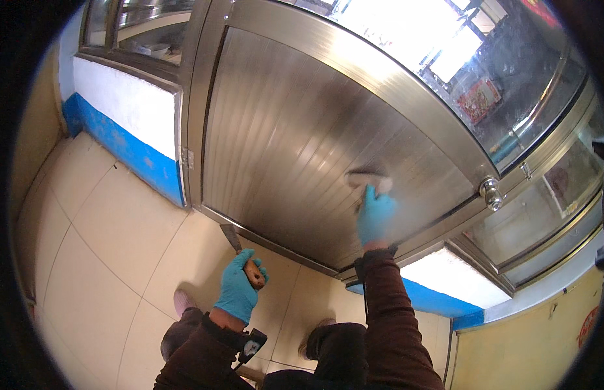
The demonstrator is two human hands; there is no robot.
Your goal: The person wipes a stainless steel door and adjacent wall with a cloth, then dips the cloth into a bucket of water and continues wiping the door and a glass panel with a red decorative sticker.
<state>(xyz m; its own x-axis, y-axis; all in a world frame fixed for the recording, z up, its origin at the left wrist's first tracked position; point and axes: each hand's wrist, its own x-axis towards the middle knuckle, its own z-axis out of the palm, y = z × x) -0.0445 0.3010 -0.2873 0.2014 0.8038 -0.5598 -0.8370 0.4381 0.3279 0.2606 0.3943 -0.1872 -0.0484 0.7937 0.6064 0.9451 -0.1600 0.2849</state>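
Note:
My left hand (237,287), in a blue glove, grips the wooden handle of a putty knife (254,276) above the tiled floor. Its flat metal blade points up towards the door's bottom edge. Farther right, my gloved right hand (378,214) reaches out to the ribbed lower panel (282,126) of a metal-framed door. It holds a pale pad or cloth (372,180) with a dark upper edge at the panel. Motion blurs this hand, so I cannot make out exactly what the pad is.
A round metal doorknob (491,193) sits at the door's right side, and a hinge (188,159) at its left. Glass (516,97) fills the upper door. Low white-and-blue walls (131,117) flank it. My feet stand on beige floor tiles (102,234).

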